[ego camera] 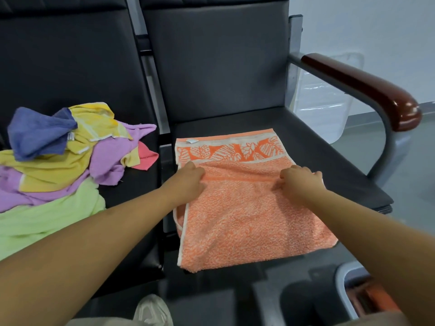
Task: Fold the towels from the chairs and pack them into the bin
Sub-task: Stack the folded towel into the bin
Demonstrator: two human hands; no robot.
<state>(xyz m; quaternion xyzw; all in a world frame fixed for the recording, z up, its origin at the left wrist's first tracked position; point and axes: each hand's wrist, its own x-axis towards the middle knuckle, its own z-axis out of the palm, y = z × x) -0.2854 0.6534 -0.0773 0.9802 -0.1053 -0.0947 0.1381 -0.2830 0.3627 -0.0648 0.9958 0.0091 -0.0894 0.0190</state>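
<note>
An orange towel (249, 215) with a white leaf-pattern band lies partly folded on the seat of the right black chair (329, 165). My left hand (188, 180) pinches the folded layer's far edge at its left side. My right hand (300, 182) pinches the same edge at its right side. A loose heap of towels (56, 161), blue, yellow, purple, pink and light green, covers the seat of the left chair (70, 67). Part of a grey-rimmed bin (343, 285) with something orange inside shows at the bottom right, mostly behind my right forearm.
The right chair has a brown padded armrest (367, 90) on a grey metal frame. A clear plastic container (322, 95) stands on the floor behind that armrest. My light shoe (153, 310) is visible at the bottom edge, in front of the chairs.
</note>
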